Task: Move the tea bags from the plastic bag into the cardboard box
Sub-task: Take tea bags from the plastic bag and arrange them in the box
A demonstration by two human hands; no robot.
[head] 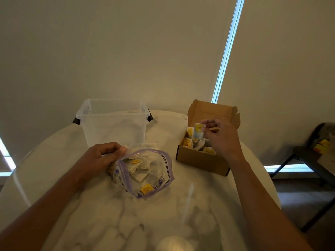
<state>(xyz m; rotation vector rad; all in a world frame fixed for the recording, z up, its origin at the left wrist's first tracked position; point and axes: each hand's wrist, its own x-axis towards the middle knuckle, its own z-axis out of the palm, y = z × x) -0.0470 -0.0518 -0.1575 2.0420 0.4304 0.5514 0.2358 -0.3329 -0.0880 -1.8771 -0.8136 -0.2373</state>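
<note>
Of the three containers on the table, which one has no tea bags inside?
The clear plastic bin at the back left looks empty. The cardboard box and the zip plastic bag both hold tea bags with yellow tags.

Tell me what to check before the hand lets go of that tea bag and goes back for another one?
1. Tea bag is over the cardboard box, not the table: ok.
2. Box lid is open and out of the way: ok.
3. Right hand pinches only one bag: cannot tell, the fingers hide part of it.
4. Left hand holds the plastic bag mouth open: ok.
5. Tea bags are left in the plastic bag to fetch: ok, several show through it.
6. Clear plastic bin stands clear of the path between bag and box: ok.
</note>
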